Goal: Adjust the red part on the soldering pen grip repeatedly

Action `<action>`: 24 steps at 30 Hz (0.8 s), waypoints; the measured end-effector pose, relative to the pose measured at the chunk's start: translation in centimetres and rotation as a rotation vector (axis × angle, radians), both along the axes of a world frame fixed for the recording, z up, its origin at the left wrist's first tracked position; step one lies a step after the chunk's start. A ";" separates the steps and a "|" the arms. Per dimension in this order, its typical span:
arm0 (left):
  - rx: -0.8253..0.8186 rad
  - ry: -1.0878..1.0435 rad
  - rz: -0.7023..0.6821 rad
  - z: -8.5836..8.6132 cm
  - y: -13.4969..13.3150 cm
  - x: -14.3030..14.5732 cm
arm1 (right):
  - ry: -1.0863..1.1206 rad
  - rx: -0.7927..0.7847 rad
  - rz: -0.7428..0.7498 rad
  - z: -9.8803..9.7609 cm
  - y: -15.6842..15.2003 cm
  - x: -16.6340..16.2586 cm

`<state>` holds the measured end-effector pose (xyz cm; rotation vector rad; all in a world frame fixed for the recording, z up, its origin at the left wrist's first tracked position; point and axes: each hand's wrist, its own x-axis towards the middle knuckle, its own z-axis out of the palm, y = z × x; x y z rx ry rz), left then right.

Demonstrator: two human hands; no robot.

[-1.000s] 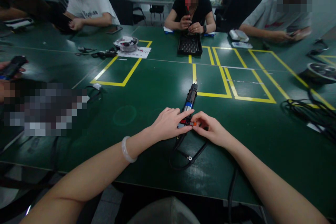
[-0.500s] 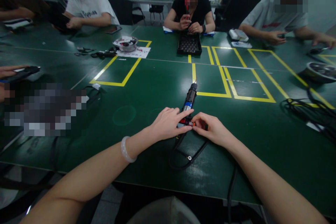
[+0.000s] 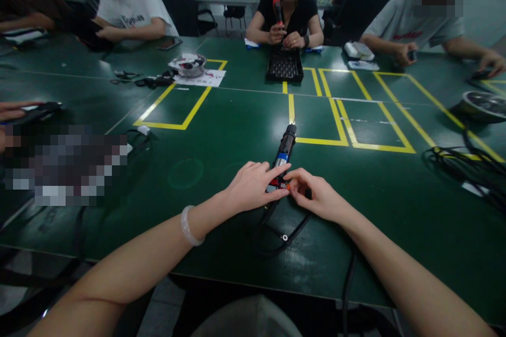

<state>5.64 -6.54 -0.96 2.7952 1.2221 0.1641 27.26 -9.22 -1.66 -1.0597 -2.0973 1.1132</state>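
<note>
A dark, slim corded tool (image 3: 287, 139) with a blue band and a thin tip, which looks like an electric screwdriver, lies on the table pointing away from me. My left hand (image 3: 253, 184) lies across its near end. Between its index finger and thumb sits a small red and grey part (image 3: 273, 184). From the right, my right hand (image 3: 316, 195) pinches a small orange piece (image 3: 288, 187) at the end of that part. My fingers partly hide both pieces. A black cable (image 3: 296, 235) loops below my hands.
The green table (image 3: 229, 131) carries yellow tape outlines. Across from me, a person handles a red tool (image 3: 277, 8) over a black tray (image 3: 284, 66). A clear bowl (image 3: 187, 65) stands at the back left. Coiled black cables (image 3: 454, 163) lie at right.
My right hand has shifted very slightly left, its fingertips closer to the orange piece and my left hand. The left hand stays nearly still. Across the table, the red tool has tilted a little.
</note>
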 end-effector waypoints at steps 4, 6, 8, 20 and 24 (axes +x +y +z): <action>-0.018 0.028 0.026 0.4 0.0 0.4 | -0.002 0.010 0.007 0.1 0.0 0.0; -0.025 0.046 0.045 0.5 -0.1 0.7 | -0.004 0.016 0.007 0.1 0.1 0.0; -0.020 0.053 0.066 0.7 -0.1 1.1 | -0.009 0.020 0.003 0.1 0.1 0.0; 0.036 0.086 0.129 1.0 0.3 0.3 | 0.050 0.055 -0.074 -0.1 0.5 0.8; 0.062 0.130 0.165 1.1 1.3 -1.6 | 0.099 0.085 -0.210 -0.3 0.9 1.4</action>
